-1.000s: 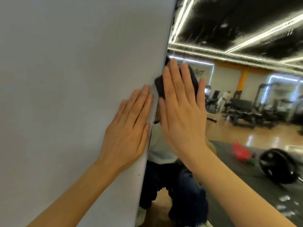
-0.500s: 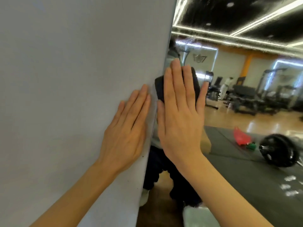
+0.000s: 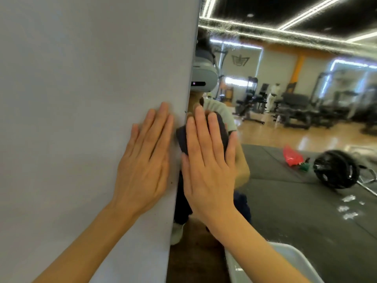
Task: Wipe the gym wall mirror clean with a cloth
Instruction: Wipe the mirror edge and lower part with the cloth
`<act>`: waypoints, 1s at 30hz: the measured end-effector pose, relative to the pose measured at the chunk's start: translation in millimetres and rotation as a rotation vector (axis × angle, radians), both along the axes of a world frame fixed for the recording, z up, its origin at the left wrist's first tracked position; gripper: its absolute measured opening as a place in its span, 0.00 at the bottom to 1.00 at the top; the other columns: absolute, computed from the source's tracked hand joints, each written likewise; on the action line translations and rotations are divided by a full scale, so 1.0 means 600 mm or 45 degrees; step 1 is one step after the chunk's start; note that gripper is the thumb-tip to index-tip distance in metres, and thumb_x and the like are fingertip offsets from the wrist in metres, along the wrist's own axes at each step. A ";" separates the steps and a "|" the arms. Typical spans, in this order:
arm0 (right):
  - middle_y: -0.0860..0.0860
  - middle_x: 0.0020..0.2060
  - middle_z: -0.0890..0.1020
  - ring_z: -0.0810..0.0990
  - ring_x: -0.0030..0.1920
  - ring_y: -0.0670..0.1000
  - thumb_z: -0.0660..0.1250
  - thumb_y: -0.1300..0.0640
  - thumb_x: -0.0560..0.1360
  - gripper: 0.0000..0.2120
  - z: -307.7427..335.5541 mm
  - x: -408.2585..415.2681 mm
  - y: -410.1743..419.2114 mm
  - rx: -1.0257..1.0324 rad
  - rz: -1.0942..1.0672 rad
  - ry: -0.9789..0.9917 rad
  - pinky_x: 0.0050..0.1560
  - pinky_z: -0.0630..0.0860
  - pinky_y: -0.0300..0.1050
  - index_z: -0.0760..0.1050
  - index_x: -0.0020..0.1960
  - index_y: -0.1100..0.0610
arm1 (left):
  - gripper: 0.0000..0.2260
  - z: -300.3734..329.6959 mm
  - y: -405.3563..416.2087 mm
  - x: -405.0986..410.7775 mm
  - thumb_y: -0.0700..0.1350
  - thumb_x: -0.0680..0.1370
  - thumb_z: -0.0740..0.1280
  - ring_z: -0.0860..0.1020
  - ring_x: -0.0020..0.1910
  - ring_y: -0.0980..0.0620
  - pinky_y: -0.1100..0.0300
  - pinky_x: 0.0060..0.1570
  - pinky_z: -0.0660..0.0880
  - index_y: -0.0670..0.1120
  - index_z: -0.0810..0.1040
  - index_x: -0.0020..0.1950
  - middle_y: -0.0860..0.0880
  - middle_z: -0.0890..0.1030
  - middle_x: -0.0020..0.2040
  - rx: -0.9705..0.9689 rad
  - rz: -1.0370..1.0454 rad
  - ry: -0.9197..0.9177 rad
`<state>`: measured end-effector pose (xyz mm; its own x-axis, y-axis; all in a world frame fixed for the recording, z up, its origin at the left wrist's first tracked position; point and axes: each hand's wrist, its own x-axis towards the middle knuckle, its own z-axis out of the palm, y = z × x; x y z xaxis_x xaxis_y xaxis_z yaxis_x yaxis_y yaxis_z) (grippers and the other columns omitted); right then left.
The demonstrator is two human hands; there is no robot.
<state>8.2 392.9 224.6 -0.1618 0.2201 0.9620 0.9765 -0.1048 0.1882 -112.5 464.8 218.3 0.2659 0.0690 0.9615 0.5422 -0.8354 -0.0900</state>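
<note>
Pressing dark cloth (image 3: pixel 183 137) on mirror (image 3: pixel 285 160), right hand (image 3: pixel 208 170) flat, no legible writing

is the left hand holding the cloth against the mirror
No, the left hand rests flat on the white wall, while the right hand presses the dark cloth against the mirror.

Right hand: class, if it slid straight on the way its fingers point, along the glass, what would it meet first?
Nothing solid, probably: the right hand points up the mirror, pressing the dark cloth flat, and only bare glass shows ahead. Depth is unclear.
</note>
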 end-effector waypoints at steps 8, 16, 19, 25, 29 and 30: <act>0.61 0.79 0.55 0.42 0.80 0.50 0.48 0.52 0.86 0.26 -0.015 0.171 -0.083 0.057 -0.060 0.236 0.79 0.37 0.54 0.50 0.80 0.63 | 0.23 -0.026 -0.001 0.017 0.44 0.86 0.49 0.43 0.82 0.49 0.52 0.80 0.43 0.40 0.53 0.81 0.46 0.52 0.80 0.096 0.142 0.006; 0.53 0.81 0.46 0.35 0.80 0.52 0.55 0.54 0.82 0.35 -0.064 0.014 0.000 -0.019 -0.066 0.167 0.78 0.32 0.53 0.40 0.81 0.60 | 0.24 -0.026 0.000 0.020 0.45 0.86 0.49 0.42 0.81 0.51 0.52 0.80 0.42 0.41 0.52 0.81 0.44 0.55 0.80 0.108 0.168 0.003; 0.50 0.81 0.38 0.38 0.81 0.52 0.47 0.54 0.86 0.29 -0.078 0.055 -0.018 -0.087 -0.013 -0.065 0.78 0.35 0.54 0.37 0.81 0.58 | 0.24 -0.026 0.001 0.019 0.44 0.86 0.51 0.42 0.81 0.51 0.52 0.80 0.43 0.41 0.54 0.81 0.40 0.57 0.80 0.114 0.178 -0.013; 0.70 0.76 0.55 0.47 0.78 0.65 0.48 0.55 0.84 0.26 -0.097 0.186 -0.090 0.196 -0.089 0.564 0.77 0.36 0.55 0.50 0.77 0.67 | 0.24 -0.028 -0.003 0.019 0.44 0.85 0.50 0.49 0.80 0.48 0.51 0.80 0.44 0.40 0.56 0.81 0.37 0.59 0.79 0.106 0.182 -0.012; 0.62 0.79 0.52 0.40 0.80 0.53 0.52 0.52 0.80 0.30 -0.089 0.061 -0.023 0.058 -0.112 0.362 0.77 0.35 0.54 0.50 0.78 0.62 | 0.24 -0.027 -0.004 0.017 0.44 0.85 0.50 0.47 0.80 0.49 0.52 0.80 0.44 0.40 0.55 0.81 0.38 0.57 0.79 0.102 0.180 -0.004; 0.58 0.80 0.48 0.40 0.81 0.52 0.54 0.53 0.79 0.33 -0.108 0.035 -0.013 -0.040 -0.097 0.185 0.78 0.37 0.52 0.48 0.80 0.62 | 0.24 -0.026 -0.004 0.017 0.44 0.85 0.51 0.47 0.80 0.49 0.52 0.80 0.44 0.40 0.56 0.81 0.38 0.56 0.79 0.102 0.177 -0.004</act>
